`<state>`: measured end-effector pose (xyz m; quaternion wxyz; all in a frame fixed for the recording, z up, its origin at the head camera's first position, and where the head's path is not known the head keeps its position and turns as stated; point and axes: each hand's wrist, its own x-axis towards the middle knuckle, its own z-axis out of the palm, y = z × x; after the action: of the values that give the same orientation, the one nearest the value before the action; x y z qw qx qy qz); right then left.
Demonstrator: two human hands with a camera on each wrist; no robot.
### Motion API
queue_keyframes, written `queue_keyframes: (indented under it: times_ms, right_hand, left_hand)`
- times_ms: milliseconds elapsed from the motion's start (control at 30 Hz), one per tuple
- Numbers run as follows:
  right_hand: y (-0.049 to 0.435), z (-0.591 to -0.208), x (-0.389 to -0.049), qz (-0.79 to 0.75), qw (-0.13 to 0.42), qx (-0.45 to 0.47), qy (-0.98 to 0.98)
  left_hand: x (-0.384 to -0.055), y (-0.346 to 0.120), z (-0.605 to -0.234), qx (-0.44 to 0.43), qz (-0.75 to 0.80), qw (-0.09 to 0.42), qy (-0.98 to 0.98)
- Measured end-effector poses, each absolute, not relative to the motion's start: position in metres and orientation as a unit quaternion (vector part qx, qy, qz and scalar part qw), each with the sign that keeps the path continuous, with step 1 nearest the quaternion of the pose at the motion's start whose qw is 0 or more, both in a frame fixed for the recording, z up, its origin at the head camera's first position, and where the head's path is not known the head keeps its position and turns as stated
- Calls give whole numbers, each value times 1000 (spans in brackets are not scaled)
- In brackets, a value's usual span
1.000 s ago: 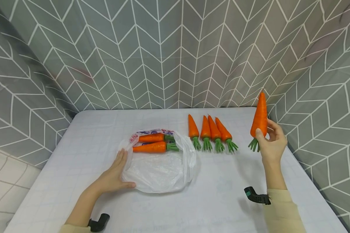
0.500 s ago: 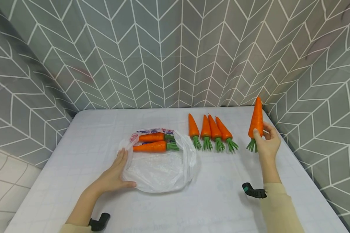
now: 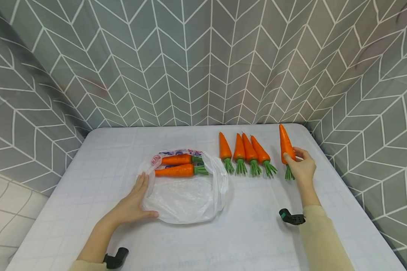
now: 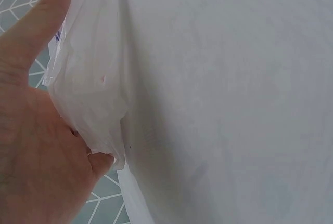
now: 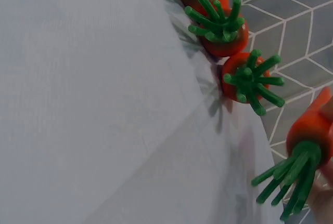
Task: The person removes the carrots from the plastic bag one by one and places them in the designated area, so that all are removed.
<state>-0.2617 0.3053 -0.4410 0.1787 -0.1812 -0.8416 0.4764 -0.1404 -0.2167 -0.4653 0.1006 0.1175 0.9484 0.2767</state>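
On the right of the head view my right hand [image 3: 302, 165] pinches a carrot [image 3: 286, 145] near its green stems, tip pointing away from me. In the right wrist view that carrot [image 5: 310, 130] is at the right edge, stems toward the camera. My left hand [image 3: 130, 205] rests with spread fingers against the left side of a white plastic bag [image 3: 183, 201], whose mouth is open. Two carrots [image 3: 176, 171] lie inside it, stems to the right. The left wrist view has the thumb and palm of my left hand [image 4: 39, 146] along the bag's edge [image 4: 93, 73].
Several carrots [image 3: 247, 150] lie in a row right of the bag, stems toward me, tips toward the far edge. They lie on a white-covered table [image 3: 244, 233]. A grey patterned curtain [image 3: 203, 67] stands behind and at the sides.
My right hand has moved left and lower with the carrot, closer to the row on the table. The left hand and the bag have stayed in place.
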Motion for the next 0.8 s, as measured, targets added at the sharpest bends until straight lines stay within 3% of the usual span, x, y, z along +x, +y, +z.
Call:
queue_keyframes:
  times_ms: [333, 800]
  right_hand:
    - [293, -449, -273, 378, 110, -128, -910]
    - [287, -453, -277, 357, 139, -102, -918]
  left_hand:
    - [-138, -215, -462, 121, 281, 96, 947]
    - [-139, -215, -463, 118, 279, 96, 948]
